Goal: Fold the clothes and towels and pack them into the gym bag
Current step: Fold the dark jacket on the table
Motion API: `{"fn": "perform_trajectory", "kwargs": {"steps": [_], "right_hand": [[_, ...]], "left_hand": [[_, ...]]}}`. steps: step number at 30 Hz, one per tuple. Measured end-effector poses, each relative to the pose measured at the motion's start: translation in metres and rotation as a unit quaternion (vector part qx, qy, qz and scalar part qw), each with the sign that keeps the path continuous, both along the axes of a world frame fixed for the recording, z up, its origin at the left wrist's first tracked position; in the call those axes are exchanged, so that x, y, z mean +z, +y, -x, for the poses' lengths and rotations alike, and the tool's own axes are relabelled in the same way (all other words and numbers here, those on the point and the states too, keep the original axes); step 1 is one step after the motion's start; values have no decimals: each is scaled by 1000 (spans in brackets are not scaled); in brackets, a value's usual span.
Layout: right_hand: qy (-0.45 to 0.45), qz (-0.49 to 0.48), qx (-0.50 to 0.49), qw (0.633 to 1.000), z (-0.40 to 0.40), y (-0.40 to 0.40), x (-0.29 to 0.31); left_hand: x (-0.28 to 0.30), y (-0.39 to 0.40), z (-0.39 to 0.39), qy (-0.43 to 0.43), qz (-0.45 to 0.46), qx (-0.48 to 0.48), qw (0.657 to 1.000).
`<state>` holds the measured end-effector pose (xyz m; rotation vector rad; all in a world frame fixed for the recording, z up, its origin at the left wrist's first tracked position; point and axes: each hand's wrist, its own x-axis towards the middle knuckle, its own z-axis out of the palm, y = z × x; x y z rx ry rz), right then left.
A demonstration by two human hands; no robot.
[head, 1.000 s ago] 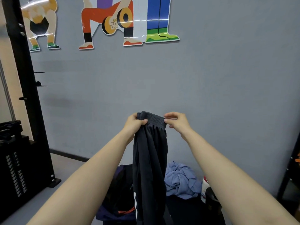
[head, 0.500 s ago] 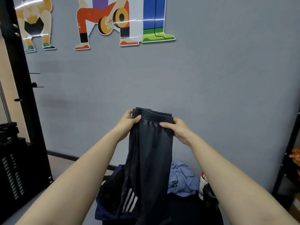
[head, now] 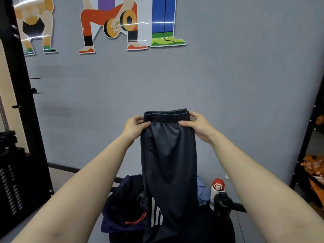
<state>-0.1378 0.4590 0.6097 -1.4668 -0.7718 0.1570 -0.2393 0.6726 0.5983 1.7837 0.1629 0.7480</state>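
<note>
Dark grey track pants (head: 168, 160) with white side stripes hang in front of me, held up by the elastic waistband. My left hand (head: 135, 126) pinches the waistband's left end and my right hand (head: 196, 125) pinches its right end. Below them, on a black round surface (head: 226, 232), lies an open dark navy gym bag (head: 121, 209) with an orange trim. A crumpled light blue garment (head: 203, 192) lies behind the pants, mostly hidden by them.
A white bottle with a red cap (head: 216, 192) and a black bottle (head: 221, 206) stand to the right of the pants. A black weight machine (head: 19, 155) stands at the left, a black shelf (head: 313, 137) with orange items at the right. A grey wall rises close ahead.
My hands have moved apart along the waistband, spreading it wider and flatter. The pants now hang broader, with the white stripes showing low down.
</note>
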Motion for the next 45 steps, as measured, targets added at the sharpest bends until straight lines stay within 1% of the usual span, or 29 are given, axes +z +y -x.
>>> {"fn": "perform_trajectory", "kwargs": {"steps": [4, 11, 14, 25, 29, 34, 37, 45], "right_hand": [[-22, -7, -32, 999, 7, -13, -2], [-40, 11, -59, 997, 32, -36, -20], [-37, 22, -65, 997, 43, -46, -34], [15, 50, -83, 995, 84, -78, -110], [30, 59, -91, 994, 93, -86, -143], [69, 79, -93, 990, 94, -93, -187], [90, 88, -99, 987, 89, -92, -213], [98, 130, -111, 980, 50, -76, -271]], "left_hand": [[-4, -8, 9, -6, 38, -52, 998], [-30, -20, 28, 4, 69, -90, 993], [-44, -24, 38, 26, 69, -98, 992], [-112, -52, 72, 80, 66, -115, 988], [-144, -61, 82, 97, 85, -128, 983], [-184, -65, 88, 143, 72, -132, 978], [-206, -63, 83, 167, 67, -126, 976], [-266, -53, 37, 221, 77, -97, 967]]}}
